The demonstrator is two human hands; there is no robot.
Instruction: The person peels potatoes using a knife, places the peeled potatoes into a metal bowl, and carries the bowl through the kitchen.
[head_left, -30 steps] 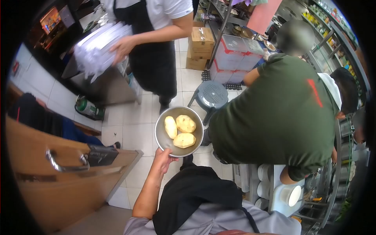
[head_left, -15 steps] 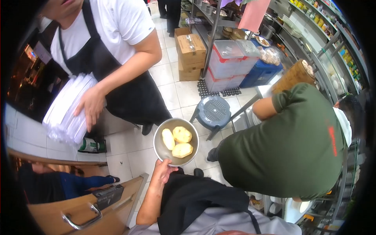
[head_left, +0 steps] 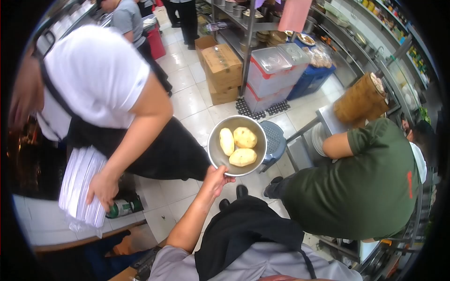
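Observation:
My left hand (head_left: pixel 217 181) grips the near rim of a round metal bowl (head_left: pixel 216 157), its fingers under the edge. Three peeled potatoes lie inside: a narrow one (head_left: pixel 227 142) at the left, one (head_left: pixel 244 137) at the upper right and one (head_left: pixel 243 157) nearest me. The bowl is held out over the floor, partly in front of a grey stool (head_left: pixel 274 140). My right hand does not show in the view.
At the left a person in a white shirt (head_left: pixel 98 70) carries plastic-wrapped items (head_left: pixel 84 187). A person in green (head_left: pixel 351 187) bends at the right. Ahead are cardboard boxes (head_left: pixel 222 68), lidded bins (head_left: pixel 269 77) and a brown cylindrical container (head_left: pixel 358 100).
The bowl has shifted right in the view, still in my left hand. The person in white has come closer on the left, and the door has mostly dropped out of view.

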